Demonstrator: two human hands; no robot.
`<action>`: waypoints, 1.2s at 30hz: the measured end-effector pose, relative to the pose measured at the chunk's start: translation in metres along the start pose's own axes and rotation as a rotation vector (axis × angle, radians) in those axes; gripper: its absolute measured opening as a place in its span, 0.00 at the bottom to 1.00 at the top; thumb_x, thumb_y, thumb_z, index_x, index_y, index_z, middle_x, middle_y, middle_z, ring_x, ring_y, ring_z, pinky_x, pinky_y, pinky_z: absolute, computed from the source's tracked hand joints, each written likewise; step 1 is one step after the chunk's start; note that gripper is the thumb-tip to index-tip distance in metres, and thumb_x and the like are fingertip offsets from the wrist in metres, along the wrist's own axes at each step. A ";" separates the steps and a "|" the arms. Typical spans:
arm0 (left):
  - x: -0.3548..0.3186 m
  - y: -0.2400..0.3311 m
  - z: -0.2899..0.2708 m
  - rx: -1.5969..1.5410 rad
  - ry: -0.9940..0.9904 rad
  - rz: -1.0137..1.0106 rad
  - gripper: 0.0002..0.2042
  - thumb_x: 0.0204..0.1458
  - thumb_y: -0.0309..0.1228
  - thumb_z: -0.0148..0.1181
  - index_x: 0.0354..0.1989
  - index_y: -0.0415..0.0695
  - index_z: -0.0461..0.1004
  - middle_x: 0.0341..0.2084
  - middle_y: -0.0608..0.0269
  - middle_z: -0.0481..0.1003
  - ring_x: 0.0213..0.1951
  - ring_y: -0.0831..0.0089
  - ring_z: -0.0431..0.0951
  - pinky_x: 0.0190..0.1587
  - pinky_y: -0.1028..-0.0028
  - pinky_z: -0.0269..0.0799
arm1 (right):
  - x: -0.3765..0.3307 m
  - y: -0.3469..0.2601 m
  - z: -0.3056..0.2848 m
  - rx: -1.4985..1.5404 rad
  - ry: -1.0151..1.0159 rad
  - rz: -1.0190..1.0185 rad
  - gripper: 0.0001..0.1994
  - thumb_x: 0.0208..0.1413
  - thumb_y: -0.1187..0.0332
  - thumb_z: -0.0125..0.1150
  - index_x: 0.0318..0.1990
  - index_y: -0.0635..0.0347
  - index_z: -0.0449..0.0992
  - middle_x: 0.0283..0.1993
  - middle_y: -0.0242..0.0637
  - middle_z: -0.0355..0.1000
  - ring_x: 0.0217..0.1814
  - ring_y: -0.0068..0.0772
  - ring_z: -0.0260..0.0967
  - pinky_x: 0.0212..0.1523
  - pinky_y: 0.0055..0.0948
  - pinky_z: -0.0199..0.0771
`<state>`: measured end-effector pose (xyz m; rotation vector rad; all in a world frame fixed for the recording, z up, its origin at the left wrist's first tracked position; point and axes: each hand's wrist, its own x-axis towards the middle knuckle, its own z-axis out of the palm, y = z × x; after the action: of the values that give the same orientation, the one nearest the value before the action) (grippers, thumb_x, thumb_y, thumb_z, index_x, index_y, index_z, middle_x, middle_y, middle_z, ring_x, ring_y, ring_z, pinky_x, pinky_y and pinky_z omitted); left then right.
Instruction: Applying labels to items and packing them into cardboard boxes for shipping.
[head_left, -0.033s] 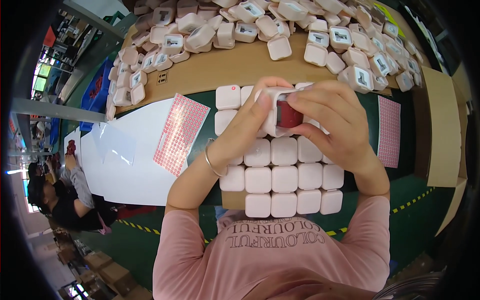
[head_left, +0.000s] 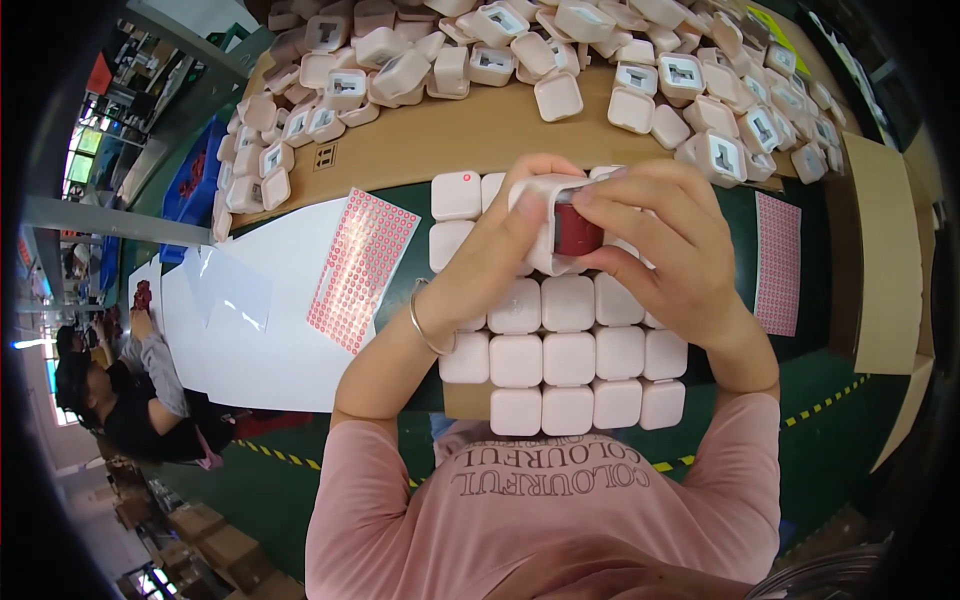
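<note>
Slippage is risked where the pink case (head_left: 548, 215) is gripped by the left hand (head_left: 500, 250) and right hand (head_left: 665, 250) above the case grid (head_left: 570, 360), rows being knocked askew.

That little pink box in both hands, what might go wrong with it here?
The pink box is held by fingertips of the left hand and right hand above the grid of closed boxes; a slip could knock the neat rows askew. The red part might also sit crooked.
</note>
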<state>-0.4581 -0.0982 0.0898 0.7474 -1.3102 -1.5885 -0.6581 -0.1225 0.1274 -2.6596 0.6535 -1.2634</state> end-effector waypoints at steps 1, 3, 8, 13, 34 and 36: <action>-0.001 -0.001 0.001 0.054 0.002 0.027 0.23 0.66 0.50 0.38 0.59 0.46 0.56 0.46 0.64 0.69 0.45 0.81 0.69 0.48 0.79 0.67 | 0.000 0.000 0.000 -0.032 0.028 0.000 0.23 0.32 0.66 0.75 0.42 0.56 0.80 0.44 0.34 0.74 0.44 0.39 0.70 0.45 0.34 0.69; -0.003 0.004 0.008 0.066 0.022 0.047 0.22 0.66 0.49 0.40 0.59 0.45 0.56 0.45 0.64 0.68 0.44 0.81 0.68 0.47 0.79 0.66 | 0.000 -0.001 0.000 -0.068 0.061 -0.005 0.22 0.31 0.66 0.75 0.41 0.55 0.81 0.44 0.33 0.72 0.46 0.39 0.68 0.47 0.35 0.67; -0.003 0.007 0.007 0.177 0.033 0.094 0.21 0.65 0.46 0.43 0.58 0.44 0.57 0.46 0.64 0.68 0.46 0.80 0.67 0.49 0.78 0.65 | -0.006 0.002 0.009 -0.076 0.063 0.018 0.23 0.31 0.60 0.77 0.40 0.52 0.82 0.46 0.34 0.70 0.49 0.38 0.67 0.51 0.37 0.66; -0.013 0.018 0.005 -0.188 -0.211 0.194 0.32 0.58 0.59 0.49 0.57 0.43 0.57 0.50 0.64 0.64 0.52 0.79 0.66 0.55 0.75 0.62 | -0.001 0.010 0.008 0.517 0.154 0.186 0.43 0.37 0.41 0.72 0.59 0.58 0.69 0.53 0.41 0.71 0.61 0.38 0.63 0.60 0.37 0.62; -0.083 0.043 -0.002 0.428 0.020 0.061 0.35 0.58 0.46 0.57 0.67 0.39 0.53 0.60 0.50 0.62 0.61 0.63 0.65 0.63 0.68 0.59 | -0.007 -0.059 0.025 0.141 -0.242 0.116 0.51 0.40 0.71 0.70 0.72 0.62 0.42 0.66 0.47 0.62 0.60 0.50 0.68 0.56 0.34 0.71; -0.096 0.043 -0.007 0.639 0.092 0.058 0.38 0.41 0.42 0.75 0.58 0.38 0.61 0.48 0.53 0.72 0.49 0.62 0.75 0.54 0.67 0.68 | -0.013 -0.066 0.035 0.229 -0.295 -0.006 0.50 0.38 0.70 0.71 0.71 0.59 0.47 0.69 0.50 0.57 0.60 0.53 0.67 0.57 0.39 0.70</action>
<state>-0.4030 -0.0143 0.1201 1.1372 -1.7724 -1.0651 -0.6169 -0.0600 0.1152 -2.5813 0.4295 -0.8601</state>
